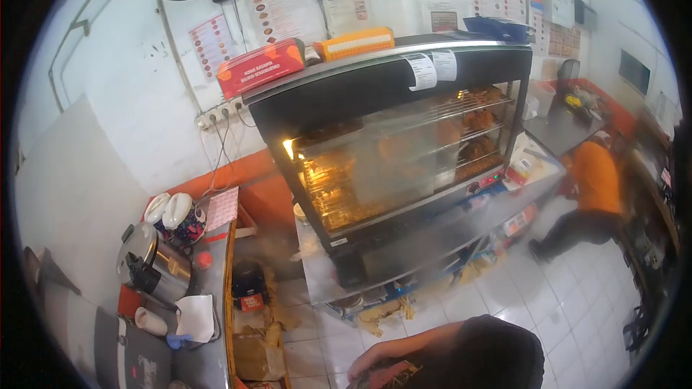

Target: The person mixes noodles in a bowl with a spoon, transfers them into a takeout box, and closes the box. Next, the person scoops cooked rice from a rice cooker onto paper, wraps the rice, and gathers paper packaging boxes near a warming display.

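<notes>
Neither of my hands shows in the head view. At the bottom edge there is a bent bare arm [404,346] coming out of a black sleeve [497,349]; its hand is out of sight, and I cannot tell for certain whose arm it is. In front of it stands a lit glass food warmer cabinet [389,108] with wire racks. Browned food pieces [479,121] lie on the racks at its right side. The cabinet rests on a steel counter [425,263].
A side table at left holds a large steel pot [155,263], lidded containers [176,216] and a white cloth or paper [196,318]. Boxes [263,68] sit on the cabinet top. A person in an orange shirt [597,176] bends over at right. Tiled floor [497,281] lies between.
</notes>
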The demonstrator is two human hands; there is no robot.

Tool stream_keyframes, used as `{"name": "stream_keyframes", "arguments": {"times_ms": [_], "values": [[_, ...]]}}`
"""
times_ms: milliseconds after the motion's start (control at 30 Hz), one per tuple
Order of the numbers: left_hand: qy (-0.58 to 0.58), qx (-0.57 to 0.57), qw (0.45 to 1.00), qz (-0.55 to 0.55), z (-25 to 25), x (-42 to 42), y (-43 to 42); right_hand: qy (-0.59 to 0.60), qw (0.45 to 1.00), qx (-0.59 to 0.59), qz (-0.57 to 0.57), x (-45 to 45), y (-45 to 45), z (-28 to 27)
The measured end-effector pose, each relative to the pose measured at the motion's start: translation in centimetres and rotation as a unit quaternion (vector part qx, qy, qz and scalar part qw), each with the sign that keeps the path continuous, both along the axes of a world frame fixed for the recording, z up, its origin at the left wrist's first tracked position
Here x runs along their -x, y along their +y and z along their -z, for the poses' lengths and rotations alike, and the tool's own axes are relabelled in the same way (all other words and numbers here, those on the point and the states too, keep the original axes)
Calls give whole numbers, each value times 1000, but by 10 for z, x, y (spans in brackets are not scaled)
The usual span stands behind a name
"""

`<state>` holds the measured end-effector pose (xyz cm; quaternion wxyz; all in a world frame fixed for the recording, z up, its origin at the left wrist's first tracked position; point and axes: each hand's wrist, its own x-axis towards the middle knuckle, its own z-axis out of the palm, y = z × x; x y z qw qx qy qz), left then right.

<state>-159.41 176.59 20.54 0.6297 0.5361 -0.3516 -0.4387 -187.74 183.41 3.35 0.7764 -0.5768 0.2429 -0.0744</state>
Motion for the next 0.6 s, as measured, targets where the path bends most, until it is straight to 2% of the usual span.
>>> {"name": "stream_keyframes", "arguments": {"times_ms": [33,133,233,333,367,400,433,467,567,600], "values": [[-2,2,1000,-9,0,-5,3,26,990,138,-4,-7,-3,3],[-10,11,999,-50,1,-37,14,43,997,-61,25,-14,0,-18],[-18,28,992,-118,11,-99,35,-43,996,69,-22,-35,-7,-3],[-8,51,968,-247,38,-200,93,72,997,4,-19,-47,-16,-1],[7,65,953,-295,54,-236,118,125,991,52,-7,-49,-21,-10],[53,30,927,-371,82,-273,127,84,989,-80,93,-53,-19,8],[59,59,904,-419,125,-299,137,111,982,-122,90,-54,-36,-15],[48,15,902,-430,131,-320,143,142,972,-163,91,-67,-55,-53],[9,76,855,-513,188,-396,156,155,962,-195,113,-101,-99,-33],[89,100,834,-536,172,-411,147,153,959,-201,129,-114,-117,-20]]}}
